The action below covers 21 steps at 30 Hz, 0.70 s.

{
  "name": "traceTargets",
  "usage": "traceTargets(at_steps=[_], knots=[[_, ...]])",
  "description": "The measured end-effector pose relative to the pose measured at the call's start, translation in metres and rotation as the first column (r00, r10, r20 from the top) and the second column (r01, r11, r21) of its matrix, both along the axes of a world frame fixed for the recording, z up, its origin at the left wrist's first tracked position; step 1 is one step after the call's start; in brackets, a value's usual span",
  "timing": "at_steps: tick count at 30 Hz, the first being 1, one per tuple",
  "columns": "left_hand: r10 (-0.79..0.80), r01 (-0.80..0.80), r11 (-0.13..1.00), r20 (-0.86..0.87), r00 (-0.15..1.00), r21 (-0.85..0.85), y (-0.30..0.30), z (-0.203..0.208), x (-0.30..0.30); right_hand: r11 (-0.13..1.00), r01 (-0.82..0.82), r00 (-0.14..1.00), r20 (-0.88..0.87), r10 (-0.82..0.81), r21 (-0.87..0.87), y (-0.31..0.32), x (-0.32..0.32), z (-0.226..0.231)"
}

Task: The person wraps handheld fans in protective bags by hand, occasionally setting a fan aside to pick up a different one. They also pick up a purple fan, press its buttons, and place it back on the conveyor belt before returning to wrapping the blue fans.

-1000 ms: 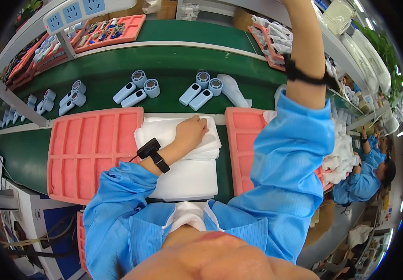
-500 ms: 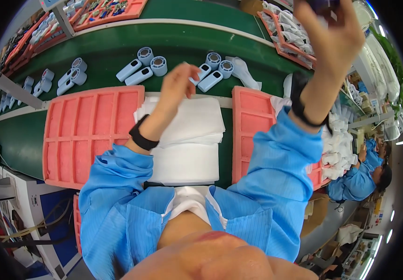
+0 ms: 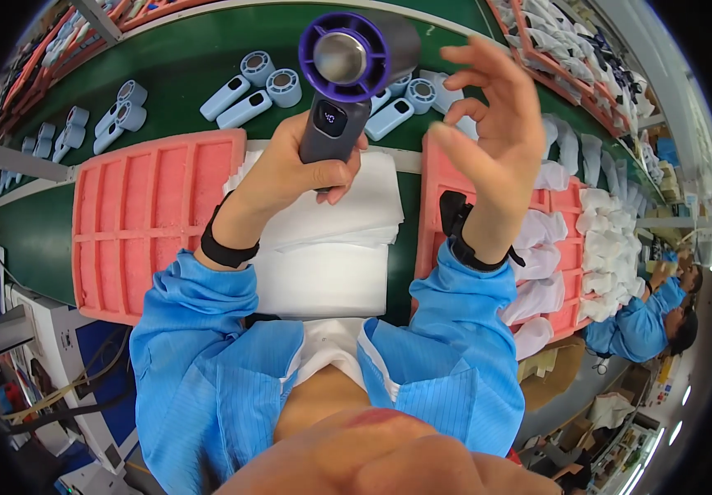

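L hand [image 3: 310,165] is closed round the handle of a dark handheld fan [image 3: 347,91], thumb across the lower front, lit display & purple-rimmed head above the grip. R hand [image 3: 496,136] has fingers spread, just R of fan, apart from it. White sheets [image 3: 323,280] lie below grip, pink tray [image 3: 137,223] to its L, lt-blue fans [image 3: 246,108] beyond.

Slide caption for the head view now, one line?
Left hand grips a dark purple-rimmed handheld fan; the right hand is open beside it, white sheets below.
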State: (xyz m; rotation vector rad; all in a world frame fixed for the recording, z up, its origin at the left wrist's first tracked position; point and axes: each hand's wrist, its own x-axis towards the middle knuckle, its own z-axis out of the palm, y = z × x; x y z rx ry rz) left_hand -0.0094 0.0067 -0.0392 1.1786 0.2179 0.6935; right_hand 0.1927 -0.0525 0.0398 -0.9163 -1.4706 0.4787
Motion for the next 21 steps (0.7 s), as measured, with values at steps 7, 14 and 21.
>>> traceTargets(at_steps=[7, 14, 21], knots=[[-0.044, 0.057, 0.993, 0.132, 0.990, -0.101, 0.002, -0.018, 0.023, 0.689, -0.615, 0.788, -0.265, 0.556, -0.383, 0.046, -0.004, -0.047], [0.128, -0.120, 0.989, 0.105, 0.986, -0.082, -0.003, -0.009, 0.029, 0.412, -0.831, 0.554, -0.475, 0.684, -0.375, 0.065, 0.006, -0.056], [0.092, -0.088, 0.980, 0.017, 0.996, -0.176, -0.007, 0.000, 0.024, 0.513, -0.818, 0.573, -0.451, 0.684, -0.260, 0.067, -0.005, -0.067]])
